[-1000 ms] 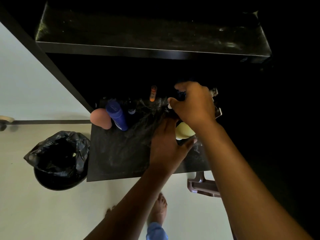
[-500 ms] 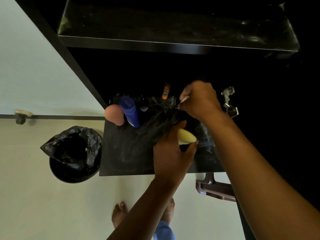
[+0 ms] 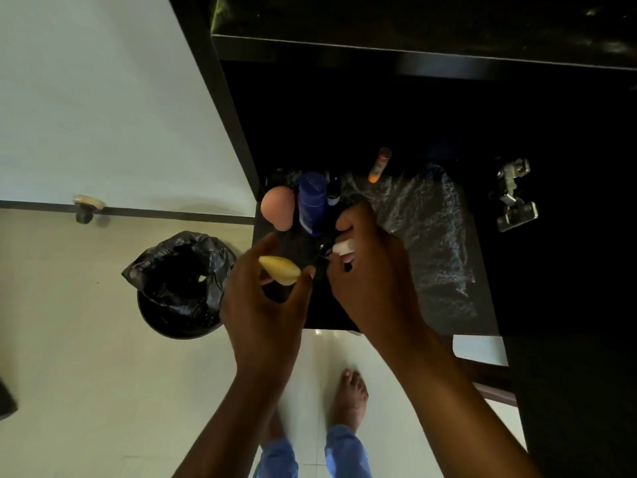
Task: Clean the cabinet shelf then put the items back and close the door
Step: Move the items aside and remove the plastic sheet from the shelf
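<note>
The black cabinet shelf (image 3: 482, 270) lies below me, dusty and streaked on its right half. At its back left stand a pink sponge (image 3: 277, 208), a blue bottle (image 3: 312, 203) and a small dark bottle (image 3: 333, 194). An orange tube (image 3: 378, 165) lies further back. My left hand (image 3: 269, 305) holds a yellow sponge (image 3: 281, 270) over the shelf's left front edge. My right hand (image 3: 372, 270) grips a small dark item with a white cap (image 3: 344, 247); most of that item is hidden by the fingers.
An upper shelf (image 3: 413, 29) overhangs the top. A metal door hinge (image 3: 513, 198) is fixed on the cabinet's right side. A bin with a black bag (image 3: 179, 284) stands on the floor to the left. My bare feet and a brown stool (image 3: 493, 377) are below.
Both hands moved left across the shelf. The right hand brought the white-capped item from the back middle towards the blue bottle; the left hand carried the yellow sponge to the left front edge.
</note>
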